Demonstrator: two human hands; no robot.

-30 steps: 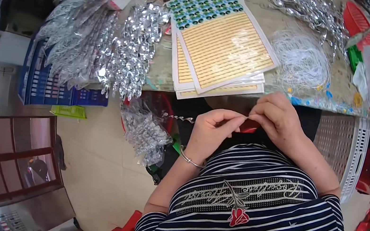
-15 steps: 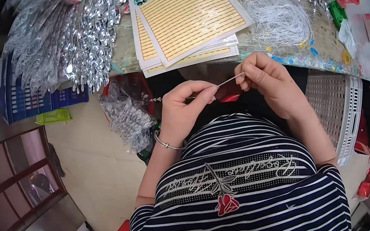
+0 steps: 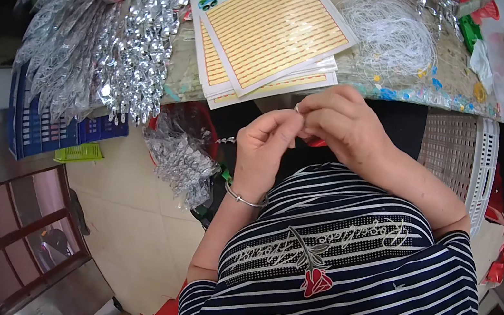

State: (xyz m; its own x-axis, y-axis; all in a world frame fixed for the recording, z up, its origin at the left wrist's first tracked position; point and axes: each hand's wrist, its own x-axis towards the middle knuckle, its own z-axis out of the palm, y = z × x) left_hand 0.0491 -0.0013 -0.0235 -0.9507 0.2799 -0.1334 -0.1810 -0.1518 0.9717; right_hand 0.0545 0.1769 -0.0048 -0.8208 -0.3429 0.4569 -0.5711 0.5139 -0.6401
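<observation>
In front of my chest, my left hand (image 3: pixel 264 149) and my right hand (image 3: pixel 348 129) meet, fingertips touching. Both are closed in a pinch on a thin pale cord (image 3: pixel 297 107), of which only a small bit shows above the fingertips. A short twisted silvery strand (image 3: pixel 226 140) sticks out on the far side of my left hand's wrist edge; whether it joins the cord is hidden. Just beyond my hands lies the table edge, with a stack of yellow-lined sticker sheets (image 3: pixel 277 31) on it.
Silvery spoon-shaped pieces (image 3: pixel 145 44) hang in bundles over the table's left side. A tangle of white cord (image 3: pixel 390 38) lies to the right of the sheets. Below stand a white plastic basket (image 3: pixel 481 172), a red container with bagged silvery pieces (image 3: pixel 182 166), and a blue crate (image 3: pixel 41 126).
My hands have come together, the right moving left and down toward the left. The cord stretched between them before is now mostly hidden in my fingers. The whole view has shifted slightly.
</observation>
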